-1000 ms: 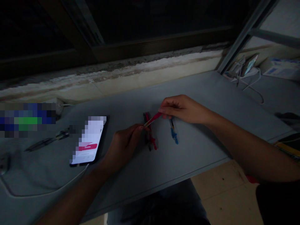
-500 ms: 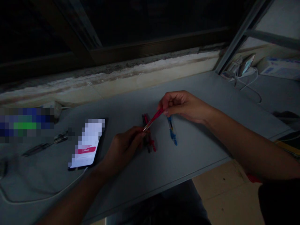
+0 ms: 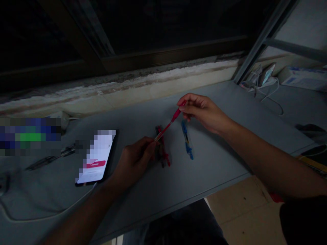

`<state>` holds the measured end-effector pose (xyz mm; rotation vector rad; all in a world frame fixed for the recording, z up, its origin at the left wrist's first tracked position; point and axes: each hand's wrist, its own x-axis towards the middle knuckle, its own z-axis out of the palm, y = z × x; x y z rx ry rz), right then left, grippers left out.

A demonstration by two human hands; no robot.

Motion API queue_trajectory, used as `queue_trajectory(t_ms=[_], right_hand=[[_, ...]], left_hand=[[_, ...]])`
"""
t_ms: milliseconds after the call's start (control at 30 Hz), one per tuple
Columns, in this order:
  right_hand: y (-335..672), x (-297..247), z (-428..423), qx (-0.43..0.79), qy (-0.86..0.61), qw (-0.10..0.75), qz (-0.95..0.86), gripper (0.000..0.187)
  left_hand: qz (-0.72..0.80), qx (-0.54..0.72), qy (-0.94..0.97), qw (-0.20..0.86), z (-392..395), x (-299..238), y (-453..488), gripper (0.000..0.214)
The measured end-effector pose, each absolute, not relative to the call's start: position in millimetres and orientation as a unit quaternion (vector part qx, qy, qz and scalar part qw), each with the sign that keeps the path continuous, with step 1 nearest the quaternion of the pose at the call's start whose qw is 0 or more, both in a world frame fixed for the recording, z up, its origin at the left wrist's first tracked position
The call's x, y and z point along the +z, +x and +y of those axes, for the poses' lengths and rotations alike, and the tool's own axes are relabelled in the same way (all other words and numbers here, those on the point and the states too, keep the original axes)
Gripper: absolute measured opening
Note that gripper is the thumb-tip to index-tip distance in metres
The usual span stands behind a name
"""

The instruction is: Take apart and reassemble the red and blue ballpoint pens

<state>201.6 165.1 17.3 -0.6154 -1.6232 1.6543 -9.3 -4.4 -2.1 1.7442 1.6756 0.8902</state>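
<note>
A red pen (image 3: 166,130) slants between my two hands above the desk. My left hand (image 3: 135,157) is closed on its lower, clear end. The thumb and fingers of my right hand (image 3: 198,109) pinch the red upper end. Between them runs a thin clear section with red inside; whether it is the barrel or the refill I cannot tell. Under the held pen, beside my left fingertips, a red pen (image 3: 166,158) and a dark pen (image 3: 161,160) lie side by side, partly hidden. A blue pen (image 3: 188,141) lies below my right hand.
A lit phone (image 3: 95,160) with a white cable (image 3: 51,218) lies on the grey desk (image 3: 217,163) at left, near a dark pen-like object (image 3: 51,159). Right, behind a metal post (image 3: 251,58), are cables (image 3: 272,89) and a box (image 3: 304,77). A low wall (image 3: 143,88) borders the back.
My right hand has moved up and slightly away from my left, taking the red end with it. More of the thin clear section shows between my hands. My left hand stays nearly in place.
</note>
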Motion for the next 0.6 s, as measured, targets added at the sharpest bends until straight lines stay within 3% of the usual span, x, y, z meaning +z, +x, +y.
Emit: queue_trajectory(t_ms=[267,467,600], right_hand=[[202.6,17.7,165.0,0.636,-0.233,0.377,-0.632,0.022],[199.8,13.7,159.0,0.638,-0.199,0.269,-0.693,0.031],[200.9,16.1,152.1,0.606,-0.223,0.246,-0.723,0.034]], left_hand=[[0.631,0.322,0.650,0.273,-6.0,-3.8,-8.2,0.034],[0.636,0.325,0.660,0.233,-4.0,-2.9,-4.5,0.032],[0.629,0.326,0.669,0.225,-4.6,-3.9,-4.9,0.030]])
